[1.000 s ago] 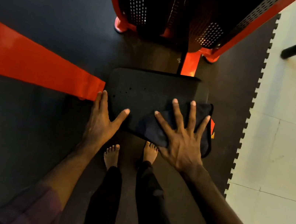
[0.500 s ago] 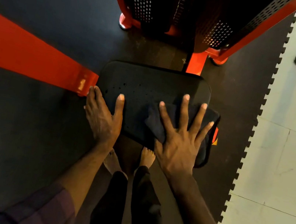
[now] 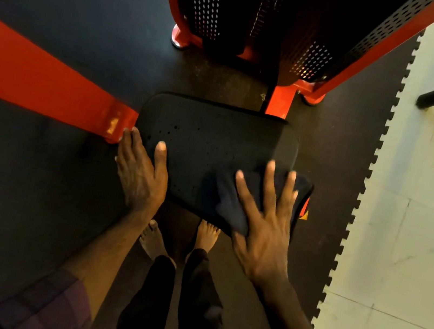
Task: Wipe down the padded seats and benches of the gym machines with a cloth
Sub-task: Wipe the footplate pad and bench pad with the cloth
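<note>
We see the black padded rectangular seat [image 3: 213,146] w/ a dark folded cloth [image 3: 225,197] lying at its near right corner, right hand [image 3: 265,229] pressing flat on the cloth w/ fingers spread, left hand [image 3: 139,172] resting on the seat's near left edge, fingers straight, holding nothing. Around it: orange-red metal beam [image 3: 39,79] meeting the seat's left edge, red-framed machine w/ perforated black panels [image 3: 260,29] beyond the far edge, bare feet [image 3: 207,234] below the near edge, dark rubber floor mat [image 3: 9,174], white tiled floor [image 3: 414,224] on the right. No writing we can read.
</note>
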Tool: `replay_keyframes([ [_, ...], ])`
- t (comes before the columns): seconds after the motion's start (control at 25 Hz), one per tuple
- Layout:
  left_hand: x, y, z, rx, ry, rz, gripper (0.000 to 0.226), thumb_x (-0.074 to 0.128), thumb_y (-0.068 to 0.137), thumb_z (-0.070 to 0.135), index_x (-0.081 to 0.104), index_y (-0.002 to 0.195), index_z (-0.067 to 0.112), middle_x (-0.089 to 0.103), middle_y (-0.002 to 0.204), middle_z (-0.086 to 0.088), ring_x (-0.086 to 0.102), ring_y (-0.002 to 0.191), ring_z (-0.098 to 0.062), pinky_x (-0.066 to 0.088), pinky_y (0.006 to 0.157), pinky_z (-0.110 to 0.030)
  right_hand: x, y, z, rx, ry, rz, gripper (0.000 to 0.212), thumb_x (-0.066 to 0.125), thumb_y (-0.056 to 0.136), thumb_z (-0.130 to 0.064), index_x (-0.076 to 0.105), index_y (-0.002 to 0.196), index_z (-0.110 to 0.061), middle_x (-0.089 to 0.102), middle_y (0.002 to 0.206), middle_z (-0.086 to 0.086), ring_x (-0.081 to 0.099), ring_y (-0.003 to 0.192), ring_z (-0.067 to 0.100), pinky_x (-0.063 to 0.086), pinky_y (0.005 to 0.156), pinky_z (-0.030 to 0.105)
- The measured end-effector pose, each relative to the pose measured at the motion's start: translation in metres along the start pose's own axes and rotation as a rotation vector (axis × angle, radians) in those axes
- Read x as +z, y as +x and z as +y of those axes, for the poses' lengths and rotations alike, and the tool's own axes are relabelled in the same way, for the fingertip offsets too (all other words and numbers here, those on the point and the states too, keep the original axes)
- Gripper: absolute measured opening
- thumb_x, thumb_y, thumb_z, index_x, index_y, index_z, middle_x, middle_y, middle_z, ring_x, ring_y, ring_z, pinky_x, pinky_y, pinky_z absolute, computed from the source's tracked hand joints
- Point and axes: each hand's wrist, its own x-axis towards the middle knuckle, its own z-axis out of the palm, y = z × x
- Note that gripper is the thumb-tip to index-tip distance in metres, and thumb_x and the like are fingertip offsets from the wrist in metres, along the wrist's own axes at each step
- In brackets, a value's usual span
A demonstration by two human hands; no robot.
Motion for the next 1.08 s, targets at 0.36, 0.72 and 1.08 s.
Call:
replay_keyframes([
  [0.36,0.007,0.001,-0.003,0.007,0.013,0.058,0.088,0.016,0.103,0.076,0.014,0.168,0.017,0.013,0.176,-0.009,0.014,0.161,-0.028,0.026,0.125,-0.063,-0.008,0.074,-0.001,0.054,-0.222,0.02,0.086,0.059,0.098,-0.054,0.016,0.168,-0.031,-0.007,0.176,0.012,-0.013,0.158,0.049,0.005,0.125,0.072],
  [0.72,0.011,0.001,-0.005,0.001,0.026,0.106,0.079,0.02,0.107,0.069,0.019,0.167,0.017,0.019,0.174,-0.009,0.019,0.16,-0.028,0.031,0.122,-0.062,-0.004,0.141,-0.015,0.024,-0.491,-0.071,0.09,0.056,0.096,-0.058,0.009,0.169,-0.033,-0.003,0.177,0.006,-0.011,0.159,0.046,0.001,0.122,0.076],
  [1.08,0.005,-0.002,0.002,0.008,0.023,0.139,0.075,0.022,0.108,0.061,0.026,0.165,0.012,0.024,0.173,-0.009,0.022,0.16,-0.027,0.021,0.129,-0.055,0.0,0.161,-0.021,0.01,-0.599,-0.167,0.087,0.044,0.095,-0.068,0.003,0.167,-0.042,-0.007,0.177,0.007,-0.012,0.158,0.05,0.001,0.118,0.08],
])
